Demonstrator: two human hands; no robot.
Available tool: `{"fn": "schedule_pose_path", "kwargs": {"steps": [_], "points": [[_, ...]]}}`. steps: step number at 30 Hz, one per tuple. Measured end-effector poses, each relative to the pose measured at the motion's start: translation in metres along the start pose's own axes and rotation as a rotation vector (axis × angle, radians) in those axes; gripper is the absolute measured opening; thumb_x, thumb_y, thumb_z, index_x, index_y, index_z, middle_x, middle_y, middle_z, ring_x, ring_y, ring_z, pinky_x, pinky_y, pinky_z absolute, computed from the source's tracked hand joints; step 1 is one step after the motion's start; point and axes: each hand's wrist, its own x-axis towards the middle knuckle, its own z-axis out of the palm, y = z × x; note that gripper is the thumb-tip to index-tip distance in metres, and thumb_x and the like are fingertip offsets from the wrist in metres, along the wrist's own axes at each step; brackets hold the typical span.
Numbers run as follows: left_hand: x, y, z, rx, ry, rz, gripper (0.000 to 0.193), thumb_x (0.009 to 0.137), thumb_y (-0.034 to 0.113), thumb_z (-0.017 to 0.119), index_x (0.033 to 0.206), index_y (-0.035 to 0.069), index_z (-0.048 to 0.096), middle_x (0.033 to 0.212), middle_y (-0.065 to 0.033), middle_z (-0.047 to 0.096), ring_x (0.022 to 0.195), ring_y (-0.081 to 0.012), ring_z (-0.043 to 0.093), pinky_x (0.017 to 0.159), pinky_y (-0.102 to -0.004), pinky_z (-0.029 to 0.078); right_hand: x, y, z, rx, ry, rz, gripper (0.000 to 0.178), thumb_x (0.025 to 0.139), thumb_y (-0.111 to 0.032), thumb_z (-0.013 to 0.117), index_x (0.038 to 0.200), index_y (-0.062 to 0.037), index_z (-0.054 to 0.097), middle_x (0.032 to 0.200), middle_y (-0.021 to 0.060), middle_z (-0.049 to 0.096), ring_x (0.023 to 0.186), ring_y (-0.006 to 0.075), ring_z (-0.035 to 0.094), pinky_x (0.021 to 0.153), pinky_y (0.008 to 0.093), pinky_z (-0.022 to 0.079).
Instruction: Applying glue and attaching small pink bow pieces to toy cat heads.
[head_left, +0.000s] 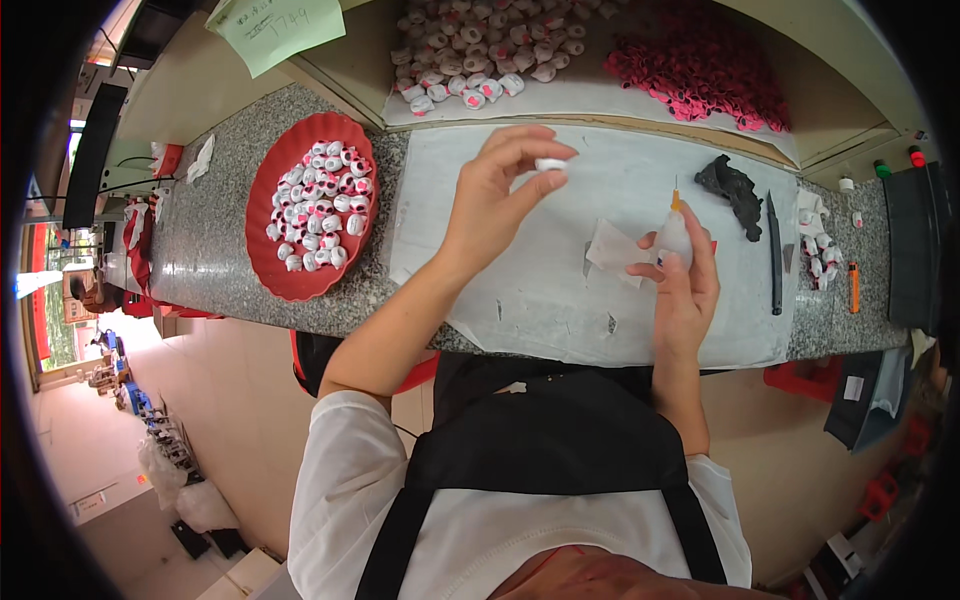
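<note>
Between the thumb and fingers of my left hand (505,185) is a small white rounded piece (551,164), held above the white sheet (470,290). My right hand (685,285) grips a white squeeze bottle (675,240) with an orange needle tip (676,200) pointing away from me. Beside that hand lies a crumpled white paper (612,250) on the sheet. The two hands are apart, and the needle does not touch the white piece.
A red scalloped tray (262,190) of small white, pink and black pieces stands on the left. The shelf behind holds a pile of white pieces (490,50) and a heap of pink pieces (695,75). Rightward lie a crumpled black sheet (735,195), a dark pen-like tool (774,260) and an orange stick (854,288).
</note>
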Motion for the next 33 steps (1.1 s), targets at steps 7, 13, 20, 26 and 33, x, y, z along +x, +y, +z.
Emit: {"fn": "schedule_pose_path", "kwargs": {"steps": [7, 13, 20, 26, 33], "points": [[-0.047, 0.010, 0.022, -0.633, -0.049, -0.216, 0.020, 0.075, -0.003, 0.051, 0.095, -0.001, 0.053, 0.098, -0.0089, 0.051, 0.086, -0.0133, 0.051, 0.076, -0.0277, 0.045, 0.002, -0.025, -0.003, 0.235, 0.048, -0.196, 0.029, 0.067, -0.007, 0.059, 0.091, -0.0020, 0.043, 0.090, 0.0108, 0.045, 0.067, 0.0128, 0.047, 0.046, 0.0216, 0.040], [-0.057, 0.003, 0.022, -0.777, 0.056, -0.250, 0.029, 0.073, -0.004, 0.052, 0.101, -0.003, 0.046, 0.101, -0.0122, 0.050, 0.091, -0.0159, 0.050, 0.079, -0.0270, 0.042, -0.008, -0.031, 0.006, -0.067, 0.041, -0.325, 0.034, 0.064, -0.014, 0.065, 0.088, -0.0035, 0.043, 0.087, 0.0077, 0.042, 0.078, 0.0164, 0.043, 0.068, 0.0288, 0.041], [-0.061, 0.002, 0.021, -0.721, 0.089, -0.210, 0.035, 0.071, -0.001, 0.054, 0.104, 0.000, 0.042, 0.102, -0.0160, 0.050, 0.089, -0.0175, 0.051, 0.079, -0.0294, 0.041, -0.012, -0.026, 0.019, -0.362, -0.160, -0.589, 0.042, 0.055, -0.012, 0.074, 0.085, -0.0060, 0.046, 0.081, 0.0085, 0.046, 0.061, 0.0149, 0.049, 0.055, 0.0244, 0.042], [-0.060, 0.004, 0.020, -0.798, 0.066, -0.254, 0.036, 0.071, -0.003, 0.054, 0.105, -0.002, 0.041, 0.101, -0.0142, 0.050, 0.093, -0.0169, 0.049, 0.081, -0.0282, 0.039, -0.013, -0.027, 0.020, -0.371, -0.201, -0.614, 0.042, 0.054, -0.009, 0.074, 0.086, -0.0063, 0.046, 0.081, 0.0081, 0.047, 0.060, 0.0140, 0.049, 0.053, 0.0234, 0.042], [-0.061, 0.003, 0.020, -0.761, 0.058, -0.255, 0.036, 0.071, -0.003, 0.054, 0.105, -0.002, 0.041, 0.102, -0.0159, 0.050, 0.090, -0.0166, 0.051, 0.079, -0.0278, 0.040, -0.015, -0.026, 0.022, -0.426, -0.201, -0.620, 0.041, 0.057, -0.016, 0.073, 0.085, -0.0067, 0.045, 0.079, 0.0073, 0.047, 0.059, 0.0136, 0.048, 0.052, 0.0238, 0.041]]}}
